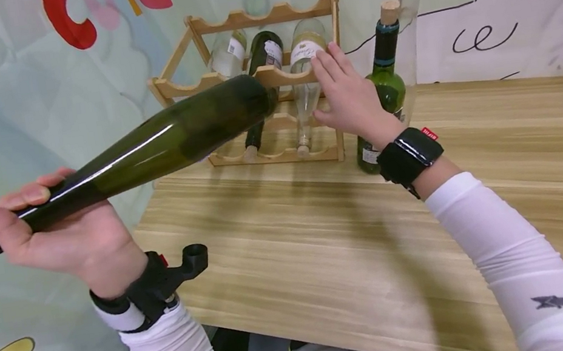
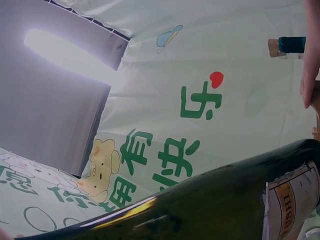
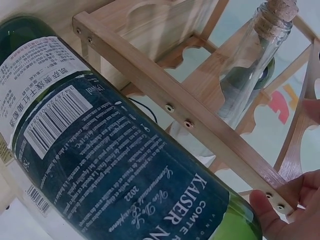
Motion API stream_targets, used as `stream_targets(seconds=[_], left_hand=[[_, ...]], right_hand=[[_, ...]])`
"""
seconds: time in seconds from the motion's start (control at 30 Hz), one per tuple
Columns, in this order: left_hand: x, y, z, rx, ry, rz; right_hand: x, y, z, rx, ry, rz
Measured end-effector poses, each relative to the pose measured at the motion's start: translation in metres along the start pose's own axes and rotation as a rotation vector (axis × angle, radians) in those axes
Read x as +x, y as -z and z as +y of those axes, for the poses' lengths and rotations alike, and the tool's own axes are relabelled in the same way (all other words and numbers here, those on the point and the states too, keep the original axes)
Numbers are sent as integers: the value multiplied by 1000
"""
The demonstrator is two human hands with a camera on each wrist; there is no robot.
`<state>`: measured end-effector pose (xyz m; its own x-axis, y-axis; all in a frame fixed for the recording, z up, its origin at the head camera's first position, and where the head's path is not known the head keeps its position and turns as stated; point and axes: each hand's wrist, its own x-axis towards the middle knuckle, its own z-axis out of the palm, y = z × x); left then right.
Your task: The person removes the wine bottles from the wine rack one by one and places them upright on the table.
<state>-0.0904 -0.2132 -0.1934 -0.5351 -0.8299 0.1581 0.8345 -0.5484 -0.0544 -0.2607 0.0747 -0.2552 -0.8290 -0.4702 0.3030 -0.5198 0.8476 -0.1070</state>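
My left hand (image 1: 75, 232) grips a dark green wine bottle (image 1: 170, 138) by the neck, thumb across it and the corked end beyond the fingers. The bottle tilts upward to the right, its base overlapping the front of the wooden wine rack (image 1: 282, 77) in the head view. A pale label shows on its side in the left wrist view. My right hand (image 1: 351, 94) touches the rack's upper front right corner, fingers straight over the rail and thumb spread lower. In the right wrist view its thumb (image 3: 267, 212) is at the wooden corner.
Three bottles lie in the rack, a dark bottle (image 1: 266, 49) between two clear ones. Right of it stands a corked green bottle (image 1: 389, 88), with a tall clear bottle (image 1: 410, 32) behind. The wooden table (image 1: 290, 229) meets a printed cloth backdrop (image 1: 81, 96).
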Motion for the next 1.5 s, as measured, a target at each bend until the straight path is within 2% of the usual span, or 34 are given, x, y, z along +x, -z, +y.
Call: stream_targets(seconds=[0.13, 0.23, 0.3, 0.37, 0.47, 0.57, 0.67, 0.77, 0.87, 1.0, 1.23, 1.37, 1.5], left_hand=[[-4, -2, -2, 18, 29, -6], [-7, -2, -1, 37, 45, -19], [-9, -2, 0, 24, 81, -31], [-12, -2, 2, -3, 132, -56], [-19, -2, 2, -38, 205, -127], [-27, -2, -2, -51, 248, -216], [-32, -2, -6, -74, 299, -295], [-36, 2, -12, -144, 388, -430], [-40, 8, -19, -169, 455, -548], [-48, 14, -28, -106, 479, -644], [-59, 15, -47, 5, 527, -808], [-66, 13, -57, 91, 546, -850], [-72, 10, -65, 193, 555, -854]], right_hand=[[0, 4, 2, 60, -1, -34], [-4, 6, 1, 159, -11, -40], [-8, 6, -3, 248, -3, -9], [-15, 4, -10, 359, 33, 59], [-28, 0, -22, 499, 148, 170], [-41, -1, -35, 574, 277, 206], [-52, -1, -43, 578, 393, 186], [-60, -1, -47, 544, 482, 140], [-68, -5, -52, 491, 537, 69], [-79, -13, -56, 463, 536, 24], [-92, -31, -53, 496, 484, 121], [-98, -39, -48, 531, 453, 148], [-103, -45, -44, 556, 416, 180]])
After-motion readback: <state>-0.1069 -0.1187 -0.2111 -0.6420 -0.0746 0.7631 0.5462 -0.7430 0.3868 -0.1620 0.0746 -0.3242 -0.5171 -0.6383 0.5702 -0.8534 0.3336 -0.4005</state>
